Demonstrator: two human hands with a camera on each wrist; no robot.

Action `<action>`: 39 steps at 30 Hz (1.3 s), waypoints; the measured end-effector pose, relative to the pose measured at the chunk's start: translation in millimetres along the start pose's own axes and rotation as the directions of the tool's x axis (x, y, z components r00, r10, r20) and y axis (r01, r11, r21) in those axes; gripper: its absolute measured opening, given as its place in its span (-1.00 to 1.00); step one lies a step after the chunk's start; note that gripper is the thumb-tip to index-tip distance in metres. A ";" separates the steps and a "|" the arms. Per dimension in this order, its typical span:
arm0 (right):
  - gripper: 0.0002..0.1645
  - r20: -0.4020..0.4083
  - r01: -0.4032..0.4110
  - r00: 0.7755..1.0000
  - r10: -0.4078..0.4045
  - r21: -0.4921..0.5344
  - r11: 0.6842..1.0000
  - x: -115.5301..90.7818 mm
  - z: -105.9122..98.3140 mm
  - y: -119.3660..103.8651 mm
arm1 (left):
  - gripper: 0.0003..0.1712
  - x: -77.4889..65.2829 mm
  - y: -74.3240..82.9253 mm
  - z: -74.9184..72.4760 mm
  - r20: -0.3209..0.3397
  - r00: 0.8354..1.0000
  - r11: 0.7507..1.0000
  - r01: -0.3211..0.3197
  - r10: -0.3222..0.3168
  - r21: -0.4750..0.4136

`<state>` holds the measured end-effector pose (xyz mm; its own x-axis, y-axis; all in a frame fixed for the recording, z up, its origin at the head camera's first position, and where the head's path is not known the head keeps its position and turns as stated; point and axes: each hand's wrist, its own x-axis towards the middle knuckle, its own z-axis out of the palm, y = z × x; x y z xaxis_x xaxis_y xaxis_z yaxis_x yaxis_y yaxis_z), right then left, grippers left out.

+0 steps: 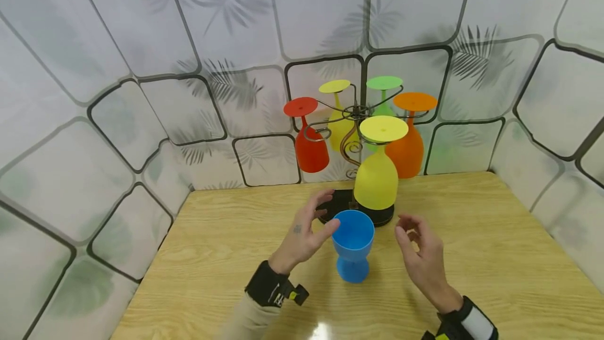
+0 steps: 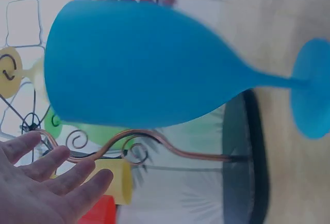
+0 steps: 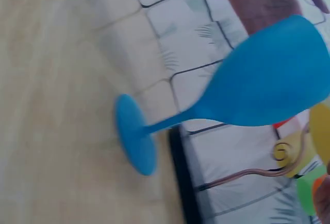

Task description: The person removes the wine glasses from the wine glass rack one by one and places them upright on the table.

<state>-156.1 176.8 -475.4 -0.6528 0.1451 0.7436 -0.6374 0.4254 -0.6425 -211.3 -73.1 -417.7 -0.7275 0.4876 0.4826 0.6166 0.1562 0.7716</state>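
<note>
A blue goblet (image 1: pixel 354 243) stands upright on the table, mouth up, in front of the rack's black base. To its left is my left hand (image 1: pixel 304 235), fingers spread; the thumb overlaps the rim in the head view. In the left wrist view those fingers (image 2: pixel 77 182) lie apart from the blue goblet (image 2: pixel 144 64). My right hand (image 1: pixel 422 256) hovers to the right of the goblet, fingers loosely bent and holding nothing. Only a sliver of it shows at the edge of the right wrist view, beyond the blue goblet (image 3: pixel 273 74).
Behind the goblet rises a metal rack (image 1: pixel 351 153) on a black base (image 1: pixel 337 204). Upside-down goblets hang from it: red (image 1: pixel 311 151), orange (image 1: pixel 408 148), green (image 1: pixel 384 84) and two yellow, the nearer yellow goblet (image 1: pixel 376 182) close behind the blue one. Patterned walls (image 1: pixel 245 98) enclose the wooden table (image 1: pixel 212 256).
</note>
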 end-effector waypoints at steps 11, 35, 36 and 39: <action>-0.16 0.007 0.110 0.994 -0.109 -0.045 0.993 74.1 -2.0 -14.1 | 0.01 50.1 15.6 -6.4 0.051 0.999 1.000 0.001 -0.003 0.023; -0.08 0.028 -0.004 1.000 0.007 -0.075 0.997 77.2 13.0 -21.8 | -0.26 68.5 23.4 7.5 0.191 0.980 0.994 -0.035 0.053 -0.100; -0.08 0.027 -0.003 1.000 0.005 -0.078 0.997 76.8 12.8 -22.4 | -0.26 68.3 23.5 7.6 0.186 0.981 0.994 -0.039 0.057 -0.101; -0.09 0.025 -0.006 1.000 0.008 -0.091 0.996 74.6 12.3 -24.6 | -0.23 67.0 24.2 8.0 0.176 0.982 0.994 -0.045 0.062 -0.096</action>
<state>-194.1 166.2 -406.4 -0.6679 0.1257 0.7335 -0.5938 0.5041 -0.6271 -242.8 -29.8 -369.9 -0.6236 0.6400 0.4489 0.6173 0.0509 0.7851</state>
